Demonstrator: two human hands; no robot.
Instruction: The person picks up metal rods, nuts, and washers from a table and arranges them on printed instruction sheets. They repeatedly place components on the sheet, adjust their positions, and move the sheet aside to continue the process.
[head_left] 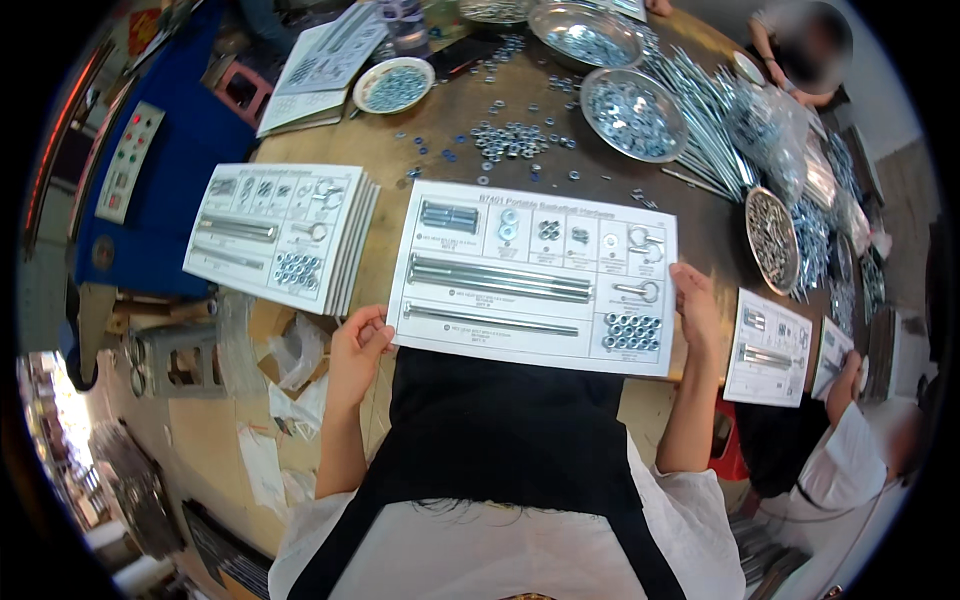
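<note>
Hardware card held up at bench's near edge, pinched at sides by left hand and right hand, fingers closed on it. Left side kinda hogged by card stack; far side cluttered with loose nuts, long rods.

- A brown wooden table, its surface darker toward the middle.
- At its left near edge, a stack of white rectangular printed cards.
- Farther back, a round white dish of small bluish metal pieces.
- Mid-table, a loose cluster of small silver metal nuts.
- Beyond the cluster, to its right, a shiny round steel bowl.
- Beside that bowl, a heap of long thin silver metal rods.
</note>
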